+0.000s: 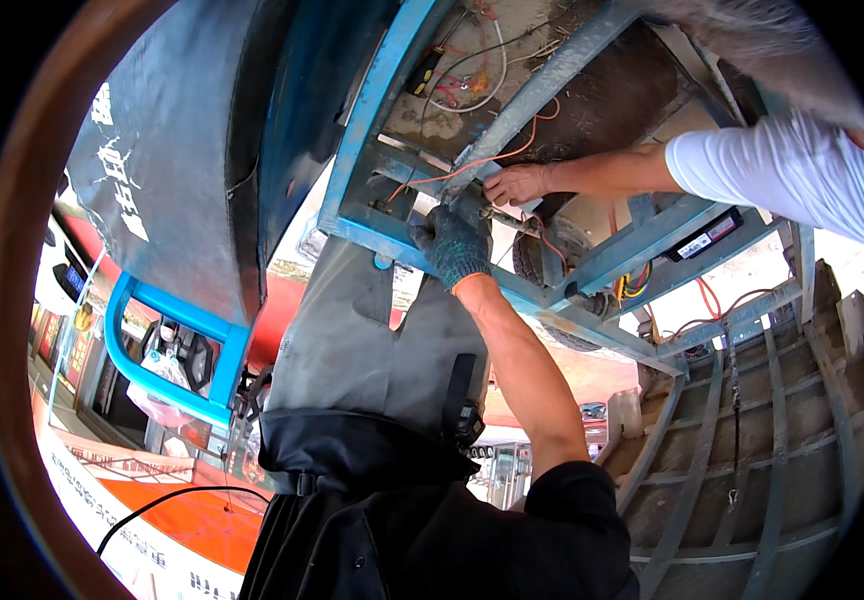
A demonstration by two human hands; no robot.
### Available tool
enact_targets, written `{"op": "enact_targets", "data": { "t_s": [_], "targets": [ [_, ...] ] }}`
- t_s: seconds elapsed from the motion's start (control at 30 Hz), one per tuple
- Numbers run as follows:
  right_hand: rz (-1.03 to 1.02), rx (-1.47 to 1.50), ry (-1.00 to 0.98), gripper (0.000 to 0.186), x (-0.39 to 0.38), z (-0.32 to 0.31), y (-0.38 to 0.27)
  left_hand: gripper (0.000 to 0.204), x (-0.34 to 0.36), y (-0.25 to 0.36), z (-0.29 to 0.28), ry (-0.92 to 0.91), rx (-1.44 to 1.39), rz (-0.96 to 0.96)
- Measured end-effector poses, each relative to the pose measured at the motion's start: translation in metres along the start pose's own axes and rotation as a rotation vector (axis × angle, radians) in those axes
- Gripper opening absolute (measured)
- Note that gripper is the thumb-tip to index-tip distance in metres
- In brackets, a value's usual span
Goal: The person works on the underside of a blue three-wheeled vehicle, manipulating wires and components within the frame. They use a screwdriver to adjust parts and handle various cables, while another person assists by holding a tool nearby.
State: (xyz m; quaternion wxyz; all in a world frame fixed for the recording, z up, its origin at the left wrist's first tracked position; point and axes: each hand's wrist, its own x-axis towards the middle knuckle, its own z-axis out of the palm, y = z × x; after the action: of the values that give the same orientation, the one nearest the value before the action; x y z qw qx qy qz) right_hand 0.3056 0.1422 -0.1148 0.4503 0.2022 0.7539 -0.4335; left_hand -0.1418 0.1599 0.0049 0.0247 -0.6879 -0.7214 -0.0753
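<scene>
My right hand (455,245), in a dark grey-green knitted glove, reaches up to a blue metal frame (372,228). Its fingers are curled in among the bars; whatever they grip is hidden. An orange-red wire (497,157) runs over the frame just beyond the glove. Beside my fingers, a co-worker's bare hand (517,185) comes in from the right, under a white sleeve (772,170), and touches parts at the same joint. My left hand does not show.
Beyond the frame lie a tool with a yellow-and-black handle (425,72) and a looped white cable (502,75). A dark padded cover (182,150) rises at left above a bright blue tube (167,395). A slatted metal bed (752,430) extends at right. Coloured wires (637,282) hang near the frame.
</scene>
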Motion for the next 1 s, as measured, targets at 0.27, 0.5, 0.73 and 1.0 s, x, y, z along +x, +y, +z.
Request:
{"op": "enact_targets", "data": {
  "t_s": [0.27,0.5,0.73,1.0],
  "targets": [
    [0.071,0.092,0.137,0.024,-0.006,0.03,0.006,0.01,0.003,0.0,-0.004,0.003,0.005,0.017],
    [0.297,0.182,0.278,0.02,-0.004,0.045,0.0,0.01,0.002,0.004,-0.003,0.071,-0.004,0.007],
    [0.374,0.263,0.247,0.029,-0.006,0.043,-0.001,0.011,0.003,0.006,-0.005,0.046,0.055,0.013],
    [0.337,0.184,0.151,0.031,-0.009,0.031,-0.014,0.013,0.003,0.011,-0.008,0.014,0.081,-0.051]
  ]
}}
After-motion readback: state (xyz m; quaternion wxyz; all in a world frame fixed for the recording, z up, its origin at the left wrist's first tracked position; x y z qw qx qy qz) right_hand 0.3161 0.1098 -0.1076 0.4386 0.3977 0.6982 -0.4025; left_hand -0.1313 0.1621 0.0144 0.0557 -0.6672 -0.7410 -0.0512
